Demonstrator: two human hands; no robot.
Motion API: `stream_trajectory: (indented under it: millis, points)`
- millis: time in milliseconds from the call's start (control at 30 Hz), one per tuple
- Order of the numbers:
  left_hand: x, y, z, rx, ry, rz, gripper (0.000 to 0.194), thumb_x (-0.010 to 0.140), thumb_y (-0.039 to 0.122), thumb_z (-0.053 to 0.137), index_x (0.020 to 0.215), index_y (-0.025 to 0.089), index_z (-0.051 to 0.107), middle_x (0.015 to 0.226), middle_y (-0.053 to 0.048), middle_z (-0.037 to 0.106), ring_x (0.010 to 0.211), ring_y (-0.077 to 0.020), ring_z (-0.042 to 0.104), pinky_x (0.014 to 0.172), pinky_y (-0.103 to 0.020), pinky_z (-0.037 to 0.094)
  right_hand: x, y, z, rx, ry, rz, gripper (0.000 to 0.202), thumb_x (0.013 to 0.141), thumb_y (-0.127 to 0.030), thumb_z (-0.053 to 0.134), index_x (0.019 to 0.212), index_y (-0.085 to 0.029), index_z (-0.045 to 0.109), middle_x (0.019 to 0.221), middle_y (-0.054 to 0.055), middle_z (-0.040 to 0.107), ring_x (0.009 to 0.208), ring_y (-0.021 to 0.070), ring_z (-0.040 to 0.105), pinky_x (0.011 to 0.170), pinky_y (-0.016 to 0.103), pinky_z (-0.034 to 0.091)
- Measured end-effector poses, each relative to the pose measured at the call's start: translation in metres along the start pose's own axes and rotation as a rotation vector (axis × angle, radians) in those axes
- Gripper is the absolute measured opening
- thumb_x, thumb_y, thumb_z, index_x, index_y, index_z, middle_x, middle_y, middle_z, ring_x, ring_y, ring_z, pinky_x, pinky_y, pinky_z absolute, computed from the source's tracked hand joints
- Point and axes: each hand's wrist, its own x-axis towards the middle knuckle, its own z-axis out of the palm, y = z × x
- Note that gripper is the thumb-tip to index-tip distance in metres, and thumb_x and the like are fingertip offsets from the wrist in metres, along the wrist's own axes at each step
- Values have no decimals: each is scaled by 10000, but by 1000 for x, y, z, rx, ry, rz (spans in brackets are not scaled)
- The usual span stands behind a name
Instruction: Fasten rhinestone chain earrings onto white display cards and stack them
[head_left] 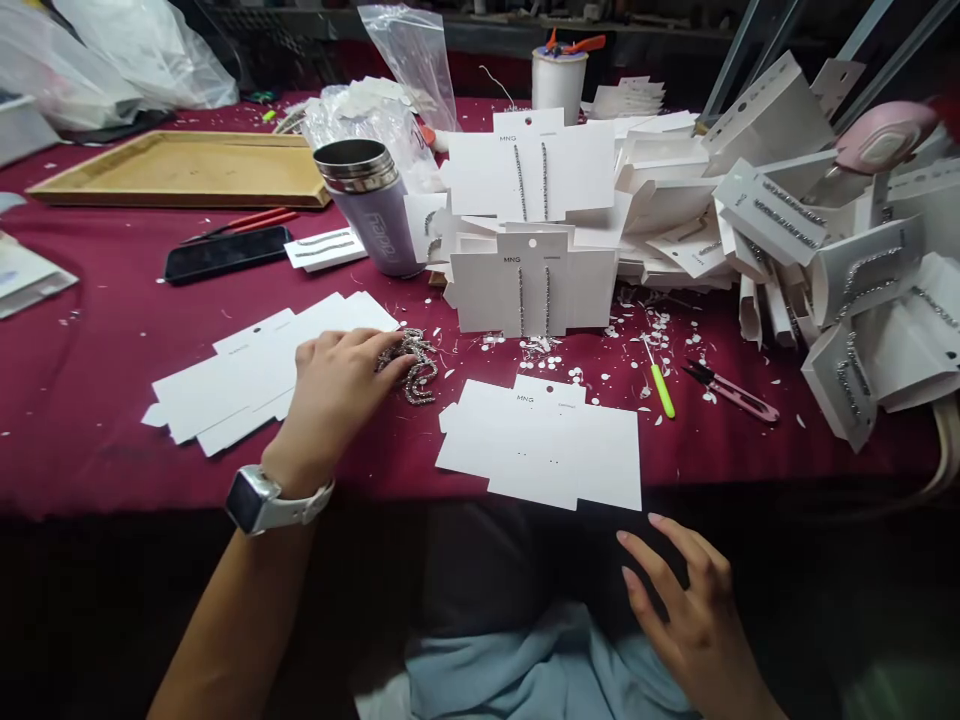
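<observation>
My left hand (337,385), a white-banded watch on its wrist, reaches into a small pile of silver rhinestone chains (420,375). Its thumb and forefinger close on a rhinestone chain at the pile's left side; the other fingertips are hidden. Under and beside that hand lies a stack of flat white die-cut cards (217,385). One flat white card (540,450) printed MNG, with small punched holes, lies at the table's front edge. Just beyond that edge, above my lap, my right hand (686,600) is open, fingers spread, holding nothing.
Finished cards with chains (534,285) stand behind, and more are heaped at right (847,260). A purple tumbler (379,215), black phone (225,255) and wooden tray (180,165) sit at left. A yellow-handled tool (661,390) and pink thread snips (735,392) lie among white scraps.
</observation>
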Motion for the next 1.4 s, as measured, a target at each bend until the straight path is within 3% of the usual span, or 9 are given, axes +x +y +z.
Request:
stream_trajectory:
  millis: [100, 233, 567, 733, 967, 1100, 1167, 1300, 1400]
  points:
    - [-2, -12, 5, -83, 3, -15, 161, 837, 359, 492, 887, 250, 600, 939, -66, 646, 877, -284, 560, 757, -444, 391, 4, -2, -1, -4, 4, 4, 241, 819, -182, 523, 1043, -217, 605, 1106, 93, 476, 975, 223, 481, 798, 377, 471]
    - [-3, -8, 4, -215, 102, -58, 96, 801, 303, 544, 781, 228, 602, 884, -47, 651, 871, -241, 583, 796, -412, 400, 6, -4, 1, -5, 30, -13, 231, 802, -174, 544, 1019, -201, 617, 1086, 102, 480, 955, 228, 488, 790, 379, 469]
    - [-6, -6, -3, -331, 400, -113, 147, 823, 320, 556, 875, 196, 617, 966, -51, 612, 957, -181, 551, 866, -347, 438, 9, -3, 3, 15, 24, -2, 211, 814, -196, 532, 1006, -210, 620, 1096, 100, 473, 963, 226, 481, 812, 376, 452]
    - [-5, -3, -1, -298, 397, -87, 168, 839, 321, 524, 858, 169, 594, 933, -69, 604, 926, -213, 543, 864, -414, 407, 11, -6, 3, 17, 42, 1, 218, 792, -167, 559, 995, -218, 623, 1076, 90, 485, 950, 221, 487, 804, 382, 450]
    - [-6, -4, 0, -301, 403, -19, 137, 865, 237, 461, 936, 180, 564, 866, -30, 649, 838, -174, 578, 826, -363, 421, 7, -10, -12, 248, 346, -58, 239, 736, 9, 491, 838, -168, 616, 820, 38, 561, 791, 153, 549, 690, 324, 486]
    - [-15, 20, -11, -246, 430, 102, 94, 857, 224, 504, 916, 225, 577, 841, -2, 668, 865, -183, 575, 840, -371, 381, 7, -13, -11, 444, 373, -33, 305, 714, 47, 460, 898, -155, 597, 807, 32, 577, 767, 159, 576, 654, 347, 512]
    - [-26, 42, -18, -139, 446, 337, 100, 850, 205, 528, 942, 222, 562, 803, 1, 674, 854, -187, 577, 810, -368, 376, 13, -15, -8, 550, 341, 5, 337, 732, 21, 464, 993, -163, 572, 841, 37, 589, 792, 169, 587, 645, 345, 521]
    - [-52, 89, -29, -161, 420, 562, 104, 829, 162, 567, 930, 183, 557, 754, 22, 672, 803, -156, 586, 827, -339, 373, 41, -26, -8, 712, 248, 162, 313, 796, -149, 509, 1106, -189, 492, 941, 52, 571, 767, 135, 567, 668, 313, 521]
    - [-64, 109, -31, -188, 380, 646, 90, 863, 149, 506, 926, 156, 570, 747, 17, 673, 785, -143, 592, 836, -333, 366, 67, -36, -9, 620, 163, 251, 292, 801, -241, 557, 1080, -191, 489, 926, 42, 586, 694, 104, 564, 666, 264, 512]
